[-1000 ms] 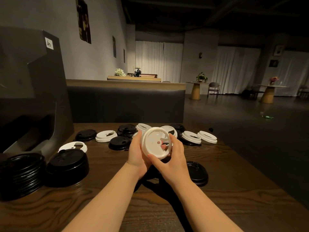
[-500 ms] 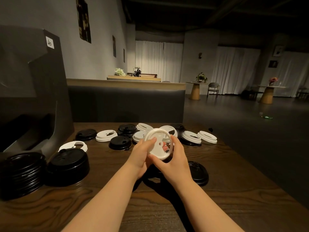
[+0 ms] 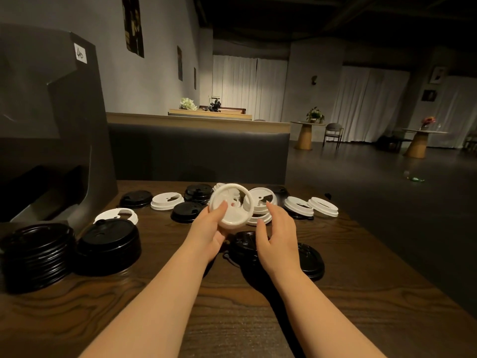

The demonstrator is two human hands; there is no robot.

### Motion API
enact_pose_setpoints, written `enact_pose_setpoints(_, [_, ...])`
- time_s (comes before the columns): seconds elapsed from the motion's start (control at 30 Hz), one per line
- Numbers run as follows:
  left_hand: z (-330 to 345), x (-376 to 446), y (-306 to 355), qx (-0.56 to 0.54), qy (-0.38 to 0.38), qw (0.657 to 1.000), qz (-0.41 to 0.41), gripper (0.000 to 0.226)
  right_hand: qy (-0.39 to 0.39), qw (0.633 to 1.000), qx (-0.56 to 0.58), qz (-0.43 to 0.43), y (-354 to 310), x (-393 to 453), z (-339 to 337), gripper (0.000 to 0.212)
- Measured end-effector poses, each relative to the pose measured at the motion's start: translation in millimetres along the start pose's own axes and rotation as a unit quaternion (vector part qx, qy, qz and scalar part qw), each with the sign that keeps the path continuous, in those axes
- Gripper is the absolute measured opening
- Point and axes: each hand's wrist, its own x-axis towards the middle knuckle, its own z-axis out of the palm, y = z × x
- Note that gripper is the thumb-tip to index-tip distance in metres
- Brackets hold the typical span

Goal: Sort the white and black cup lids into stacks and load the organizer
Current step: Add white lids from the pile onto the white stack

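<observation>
What the organizer (image 3: pixel 51 120) holds cannot be told. A white lid (image 3: pixel 230 205) is pinched by the left hand (image 3: pixel 210 228); the right hand (image 3: pixel 277 233) is held beside it, fingers (image 3: pixel 260 228) relaxed. Loose lids are scattered on the tabletop (image 3: pixel 232 319).

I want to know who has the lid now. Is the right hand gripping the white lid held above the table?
No, the right hand hovers open beside the white lid, which only the left hand grips.

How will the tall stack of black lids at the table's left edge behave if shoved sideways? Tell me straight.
The black lid stack probably slides as one nested column across the smooth wooden table. Being tall for its width, it may lean or shed upper lids if pushed high. Thin plastic suggests it is light, so little force should move it.
</observation>
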Motion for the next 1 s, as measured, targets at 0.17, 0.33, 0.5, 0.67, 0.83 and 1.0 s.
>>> enact_pose_setpoints(0.17, [-9, 7, -1, -0.062, 0.033, 0.997, -0.02, 0.026, -0.044, 0.98, -0.194, 0.009, 3, 13, 9, 0.051])
enact_pose_setpoints(0.33, [-20, 18, 0, -0.088, 0.067, 0.993, -0.028, 0.047, -0.074, 0.991, -0.055, 0.094, -3, 33, 15, 0.052])
enact_pose_setpoints(0.5, [-25, 24, 0, -0.116, 0.063, 0.99, -0.047, 0.053, -0.146, 0.98, -0.036, 0.128, 5, 62, 13, 0.053])
enact_pose_setpoints(0.67, [-26, 26, 0, -0.131, 0.065, 0.988, -0.048, 0.048, -0.217, 0.964, -0.112, 0.105, 22, 67, 22, 0.055])
enact_pose_setpoints(0.83, [-23, 25, -1, -0.107, 0.048, 0.992, -0.049, 0.043, -0.212, 0.962, -0.158, 0.063, 31, 63, 12, 0.041])
enact_pose_setpoints(1.0, [-21, 19, 1, -0.105, 0.028, 0.993, -0.048, 0.033, -0.128, 0.984, -0.105, 0.063, 27, 55, 1, 0.022])
